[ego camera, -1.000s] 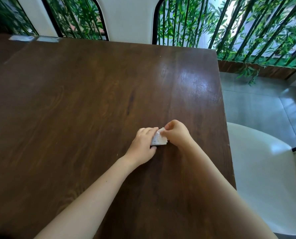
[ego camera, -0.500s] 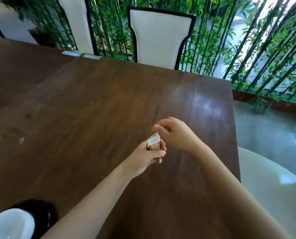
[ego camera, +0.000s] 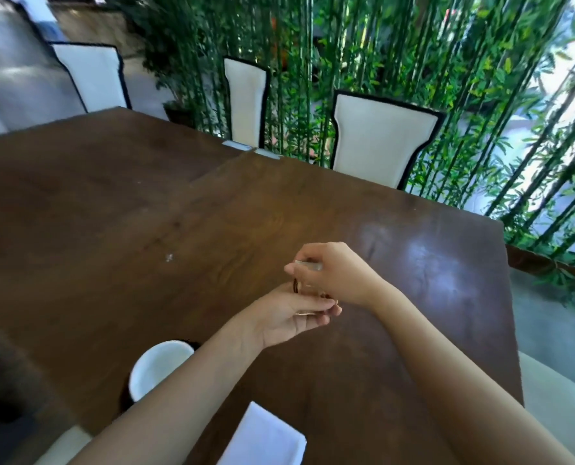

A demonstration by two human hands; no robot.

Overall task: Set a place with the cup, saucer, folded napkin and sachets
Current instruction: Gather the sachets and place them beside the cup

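Both my hands meet above the middle of the dark wooden table (ego camera: 212, 229). My left hand (ego camera: 289, 313) lies palm up and holds small sachets (ego camera: 304, 313) along its fingers. My right hand (ego camera: 333, 273) hovers just above it and pinches one thin sachet (ego camera: 307, 264) by its edge. A white cup (ego camera: 155, 367) with a dark outside stands near the table's front edge, left of my left forearm; any saucer under it is hidden. A folded white napkin (ego camera: 266, 437) lies at the front edge between my forearms.
White chairs with black trim (ego camera: 380, 142) stand along the far side, with another (ego camera: 91, 75) at the far left. Green bamboo (ego camera: 480, 78) rises behind them. A pale seat (ego camera: 554, 397) is at my right, past the table's right edge (ego camera: 510, 313).
My hands rose off the table with the sachets; the left turned palm up and the right now pinches one above it. The view tilted up, bringing the cup and napkin into sight.
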